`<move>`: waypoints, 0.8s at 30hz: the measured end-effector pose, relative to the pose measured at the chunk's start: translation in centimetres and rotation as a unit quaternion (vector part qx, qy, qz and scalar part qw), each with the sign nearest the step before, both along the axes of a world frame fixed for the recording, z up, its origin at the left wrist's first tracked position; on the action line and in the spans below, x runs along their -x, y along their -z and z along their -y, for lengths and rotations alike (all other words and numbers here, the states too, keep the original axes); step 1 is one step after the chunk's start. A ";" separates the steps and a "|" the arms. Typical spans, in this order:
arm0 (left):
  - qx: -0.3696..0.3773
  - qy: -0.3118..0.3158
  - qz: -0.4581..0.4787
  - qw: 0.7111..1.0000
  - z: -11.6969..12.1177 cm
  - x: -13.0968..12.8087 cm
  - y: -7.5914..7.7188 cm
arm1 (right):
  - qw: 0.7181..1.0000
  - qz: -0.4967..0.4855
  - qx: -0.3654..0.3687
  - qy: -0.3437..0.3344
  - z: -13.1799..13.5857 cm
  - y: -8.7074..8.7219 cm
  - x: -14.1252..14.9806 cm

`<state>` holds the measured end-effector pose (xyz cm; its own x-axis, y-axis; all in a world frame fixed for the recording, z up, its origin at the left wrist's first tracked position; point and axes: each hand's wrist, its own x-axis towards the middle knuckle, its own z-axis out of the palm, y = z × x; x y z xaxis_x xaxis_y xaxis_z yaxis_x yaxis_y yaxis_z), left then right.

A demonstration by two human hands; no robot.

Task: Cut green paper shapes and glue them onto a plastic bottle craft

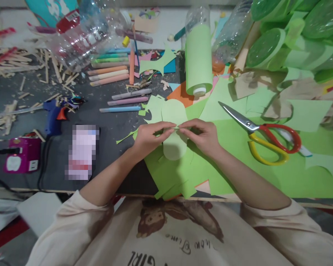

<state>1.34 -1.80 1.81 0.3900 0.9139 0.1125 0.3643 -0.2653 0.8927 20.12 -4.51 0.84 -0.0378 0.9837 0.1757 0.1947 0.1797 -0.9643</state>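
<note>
A pale green paper cutout (174, 147) with rounded ends lies below my face, above a sheet of brighter green paper (227, 170). My left hand (152, 137) pinches its middle between thumb and fingertips. From the other side my right hand (202, 136) pinches the same middle line, where a thin raised edge of paper shows. The fingertips of both hands almost meet. To the right, scissors (249, 126) with one red and one yellow handle lie partly open on the green paper. Pale green scraps (155, 107) sit just beyond my left hand.
A bottle wrapped in green paper (199, 59) stands at the back. Green-covered bottle parts (291, 44) pile up at the back right. On the left are a blue glue gun (52, 116), a phone (81, 153), a purple power adapter (22, 155), markers (109, 75) and wooden sticks.
</note>
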 end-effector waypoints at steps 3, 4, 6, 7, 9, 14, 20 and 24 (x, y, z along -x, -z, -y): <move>-0.016 0.004 0.019 1.000 0.0 -0.1 0.1 | 1.000 -0.014 0.004 -0.006 0.0 -0.1 0.0; -0.016 0.001 0.025 1.000 0.0 -0.1 0.1 | 1.000 -0.018 0.007 -0.005 0.0 -0.1 0.0; -0.014 -0.011 0.034 0.999 0.0 -0.1 0.1 | 1.000 -0.025 0.012 -0.001 0.0 -0.2 -0.1; -0.013 -0.016 0.037 0.999 0.0 -0.1 0.1 | 0.999 -0.030 0.013 0.002 0.0 -0.2 -0.1; -0.007 -0.024 0.039 0.999 -0.1 -0.1 0.0 | 0.999 -0.039 0.014 0.009 0.0 -0.2 -0.2; -0.014 -0.045 0.038 0.998 -0.3 0.0 0.0 | 0.998 -0.035 0.037 0.029 -0.1 -0.3 -0.3; -0.063 -0.064 0.075 0.993 -0.6 0.3 0.3 | 0.998 -0.043 0.042 0.036 -0.2 -0.2 -0.5; -0.083 -0.064 0.057 0.993 -0.6 0.5 0.2 | 0.998 -0.052 0.038 0.026 -0.3 -0.2 -0.7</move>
<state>0.87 -1.19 1.65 0.2480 0.9200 0.3034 0.3034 -0.3712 0.8776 20.82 -4.25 1.02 0.0289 0.9944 0.1012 0.1002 0.0978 -0.9901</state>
